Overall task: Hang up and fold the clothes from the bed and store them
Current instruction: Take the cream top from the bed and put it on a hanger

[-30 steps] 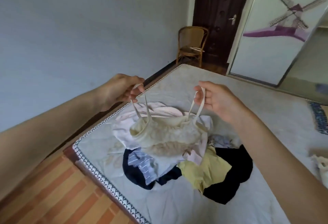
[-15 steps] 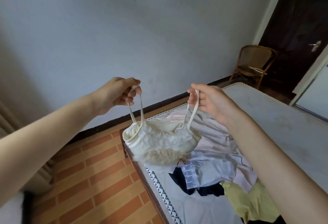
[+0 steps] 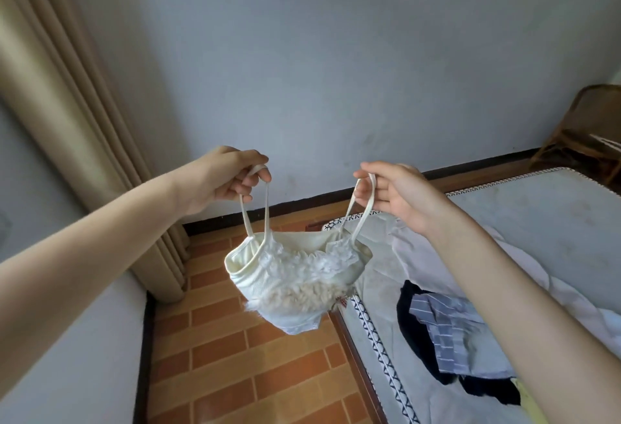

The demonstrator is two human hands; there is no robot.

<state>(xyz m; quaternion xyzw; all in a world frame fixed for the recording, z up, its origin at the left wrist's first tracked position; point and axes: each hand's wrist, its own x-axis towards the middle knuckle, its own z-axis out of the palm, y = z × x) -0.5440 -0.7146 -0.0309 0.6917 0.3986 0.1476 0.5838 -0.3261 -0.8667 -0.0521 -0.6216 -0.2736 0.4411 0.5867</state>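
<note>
Cream camisole held up by its straps, off the bed.

Left hand [image 3: 232, 178] and right hand [image 3: 396, 195] each curl fingers through a strap; the camisole [image 3: 295, 284] hangs over the tiled floor [image 3: 242, 356] beside the bed [image 3: 537, 222], whose clothes pile [image 3: 450, 333] is partly hidden by the right forearm.

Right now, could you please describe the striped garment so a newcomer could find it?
Look at the mattress on the right. Near its patterned edge, below the right hand, lies the blue-and-white striped garment, atop a dark garment; nothing else there has stripes.
</note>
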